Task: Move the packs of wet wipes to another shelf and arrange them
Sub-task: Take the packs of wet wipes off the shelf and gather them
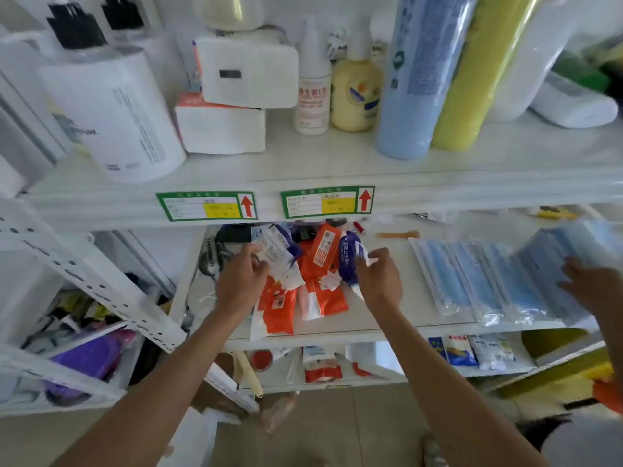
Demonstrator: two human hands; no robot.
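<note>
White shelving [337,332] holds orange wipe packs [313,281]; left hand [241,281] pinches a white pack [274,252], right hand [381,281] a purple pack [350,261]. Face masks [472,281] at three o'clock.

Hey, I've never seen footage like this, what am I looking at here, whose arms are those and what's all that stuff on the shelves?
There is no machine: a person wears a camera on the head, looking down at their own arms. The left hand pinches a white wipes pack. The right hand grips a purple wipes pack. Between them, orange wipes packs lie piled on the middle shelf. To the right lie blue face mask packs, touched by someone else's hand. The upper shelf carries bottles and rolls.
</note>
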